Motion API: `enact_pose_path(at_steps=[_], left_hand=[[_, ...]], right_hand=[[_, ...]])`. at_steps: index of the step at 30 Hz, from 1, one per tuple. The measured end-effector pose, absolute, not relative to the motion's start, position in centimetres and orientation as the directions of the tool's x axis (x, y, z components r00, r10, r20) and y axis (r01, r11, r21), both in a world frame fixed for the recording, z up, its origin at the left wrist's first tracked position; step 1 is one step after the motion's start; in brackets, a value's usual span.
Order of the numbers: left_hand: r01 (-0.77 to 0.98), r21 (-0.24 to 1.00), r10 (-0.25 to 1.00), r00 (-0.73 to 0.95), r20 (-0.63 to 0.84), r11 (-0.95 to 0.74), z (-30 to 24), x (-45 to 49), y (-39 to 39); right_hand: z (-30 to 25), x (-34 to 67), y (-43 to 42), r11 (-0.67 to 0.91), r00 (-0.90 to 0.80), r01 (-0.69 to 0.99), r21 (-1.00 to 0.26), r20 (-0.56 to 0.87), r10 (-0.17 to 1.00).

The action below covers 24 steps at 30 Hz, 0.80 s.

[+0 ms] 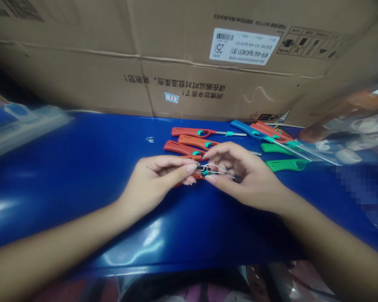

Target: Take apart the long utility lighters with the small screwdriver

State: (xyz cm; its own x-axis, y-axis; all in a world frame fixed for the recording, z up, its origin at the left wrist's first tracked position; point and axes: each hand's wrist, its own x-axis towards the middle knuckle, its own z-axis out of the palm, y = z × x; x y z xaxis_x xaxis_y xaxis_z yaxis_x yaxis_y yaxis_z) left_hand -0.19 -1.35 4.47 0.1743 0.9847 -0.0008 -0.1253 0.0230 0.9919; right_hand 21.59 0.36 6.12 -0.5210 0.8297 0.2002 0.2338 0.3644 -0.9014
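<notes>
My left hand (159, 178) and my right hand (239, 176) meet over the middle of a blue table (82, 167). Both pinch a small part (211, 170) with thin wires and a teal piece between their fingertips. A red lighter body (195, 175) lies under my fingers, mostly hidden. Just behind my hands lie several long-nosed lighters: red and orange ones (192, 142) in a row.
Further right lie a blue lighter (248, 129), an orange one (271, 131) and two green handles (285, 164). A big cardboard box (182, 54) walls off the back of the table. Clear plastic bags (349, 126) sit at the right, another at the far left (22, 123).
</notes>
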Motion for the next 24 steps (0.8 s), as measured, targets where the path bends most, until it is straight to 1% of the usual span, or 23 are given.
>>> enact_pose_path(at_steps=[3, 8, 11, 15, 17, 21, 24], left_hand=[[-0.161, 0.985, 0.986, 0.160, -0.037, 0.064, 4.20, -0.24, -1.16], [-0.236, 0.962, 0.983, 0.153, -0.106, 0.140, 4.00, -0.19, -1.00], [-0.274, 0.943, 0.976, 0.156, -0.150, 0.188, 4.11, -0.11, -0.97], [-0.311, 0.922, 0.970, 0.149, -0.193, 0.231, 4.41, -0.02, -0.91], [-0.325, 0.916, 0.969, 0.140, -0.202, 0.237, 4.56, 0.03, -0.86], [-0.333, 0.912, 0.970, 0.117, -0.213, 0.241, 4.66, 0.12, -0.74], [-0.311, 0.922, 0.972, 0.102, -0.209, 0.231, 4.44, 0.09, -0.69]], right_hand=[[5.42, 21.68, 0.31, 0.516, -0.505, 0.316, -0.796, 0.320, 0.802], [5.13, 21.95, 0.29, 0.671, -0.489, 0.391, -0.630, 0.475, 0.732], [5.43, 22.01, 0.27, 0.739, -0.533, 0.410, -0.534, 0.516, 0.670], [5.69, 22.04, 0.43, 0.819, -0.601, 0.397, -0.415, 0.557, 0.574], [5.73, 22.11, 0.54, 0.817, -0.600, 0.413, -0.402, 0.554, 0.576], [5.82, 22.27, 0.66, 0.752, -0.556, 0.482, -0.450, 0.506, 0.659], [5.90, 22.23, 0.71, 0.737, -0.548, 0.464, -0.491, 0.495, 0.674]])
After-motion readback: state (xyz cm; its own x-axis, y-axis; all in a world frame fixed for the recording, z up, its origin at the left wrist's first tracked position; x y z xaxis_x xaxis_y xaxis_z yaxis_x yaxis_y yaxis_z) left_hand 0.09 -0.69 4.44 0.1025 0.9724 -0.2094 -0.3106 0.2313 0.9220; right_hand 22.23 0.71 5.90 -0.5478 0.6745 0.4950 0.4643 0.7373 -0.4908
